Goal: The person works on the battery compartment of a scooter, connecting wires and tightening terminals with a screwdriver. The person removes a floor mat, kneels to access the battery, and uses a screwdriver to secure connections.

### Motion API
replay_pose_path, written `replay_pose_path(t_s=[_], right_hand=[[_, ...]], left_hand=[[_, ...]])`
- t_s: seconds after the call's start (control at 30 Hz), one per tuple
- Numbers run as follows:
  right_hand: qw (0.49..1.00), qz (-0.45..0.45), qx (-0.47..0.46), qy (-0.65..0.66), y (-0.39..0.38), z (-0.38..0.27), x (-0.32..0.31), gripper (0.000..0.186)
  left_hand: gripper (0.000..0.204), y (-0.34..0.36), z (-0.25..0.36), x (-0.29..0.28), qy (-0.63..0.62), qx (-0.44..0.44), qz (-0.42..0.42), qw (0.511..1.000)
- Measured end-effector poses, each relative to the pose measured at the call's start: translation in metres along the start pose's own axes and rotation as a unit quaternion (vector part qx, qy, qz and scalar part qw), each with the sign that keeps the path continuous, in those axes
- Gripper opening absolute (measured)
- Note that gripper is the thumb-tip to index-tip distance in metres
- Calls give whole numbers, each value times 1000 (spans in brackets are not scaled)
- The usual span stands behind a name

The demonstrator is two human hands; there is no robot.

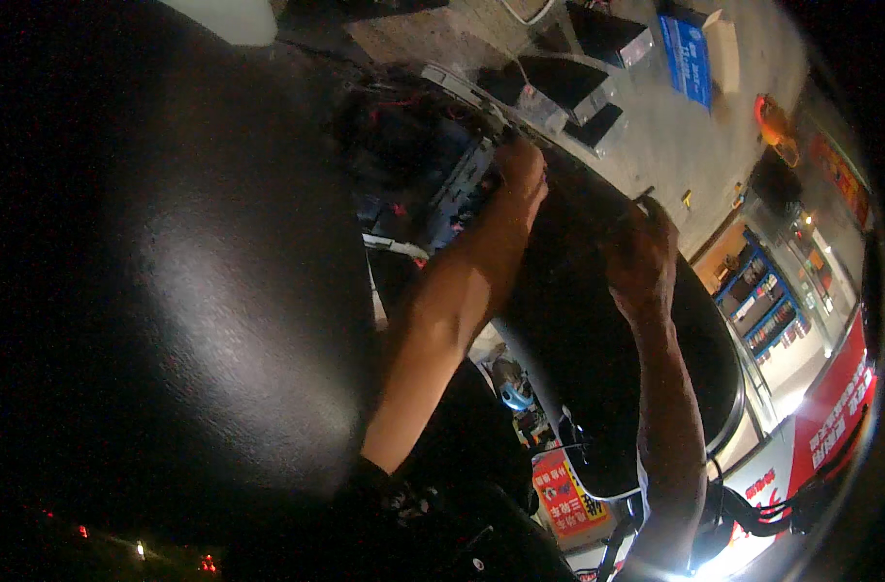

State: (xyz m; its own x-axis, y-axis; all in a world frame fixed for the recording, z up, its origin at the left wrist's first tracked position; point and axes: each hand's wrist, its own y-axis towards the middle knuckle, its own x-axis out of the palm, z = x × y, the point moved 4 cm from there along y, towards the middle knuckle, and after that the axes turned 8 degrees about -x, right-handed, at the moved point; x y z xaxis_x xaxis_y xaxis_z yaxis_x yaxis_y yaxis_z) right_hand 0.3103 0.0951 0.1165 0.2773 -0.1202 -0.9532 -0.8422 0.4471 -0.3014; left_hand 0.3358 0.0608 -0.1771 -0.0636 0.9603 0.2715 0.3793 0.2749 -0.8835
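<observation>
A large black panel (597, 388) with a rounded end lies tilted in front of me, mostly in shadow. My left hand (522, 167) is curled at its upper left edge, beside an open compartment (452, 189) with dark parts and a few red bits, perhaps wires. Whatever the left fingers close on is hidden. My right hand (644, 247) is bent over the panel's right edge, its fingers closed there in deep shade. A pale strip (462, 85) runs along the compartment's far rim.
A big black textured surface (239, 320) fills the left. On the floor beyond lie dark boxes (607, 37), a blue box (687, 58) and an orange object (772, 121). Right, a shelf with blue frames (762, 296) stands near a red sign (830, 407). Cables (753, 509) hang lower right.
</observation>
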Motion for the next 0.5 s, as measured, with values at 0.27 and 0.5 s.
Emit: replay_pose_path(t_s=[0.27, 0.5], right_hand=[[772, -103, 550, 300, -33, 19, 55, 38], [999, -12, -40, -8, 1, -3, 5, 28]], left_hand=[[37, -13, -10, -1, 44, -59, -6, 997], [33, 1, 1, 0, 0, -13, -11, 1000]])
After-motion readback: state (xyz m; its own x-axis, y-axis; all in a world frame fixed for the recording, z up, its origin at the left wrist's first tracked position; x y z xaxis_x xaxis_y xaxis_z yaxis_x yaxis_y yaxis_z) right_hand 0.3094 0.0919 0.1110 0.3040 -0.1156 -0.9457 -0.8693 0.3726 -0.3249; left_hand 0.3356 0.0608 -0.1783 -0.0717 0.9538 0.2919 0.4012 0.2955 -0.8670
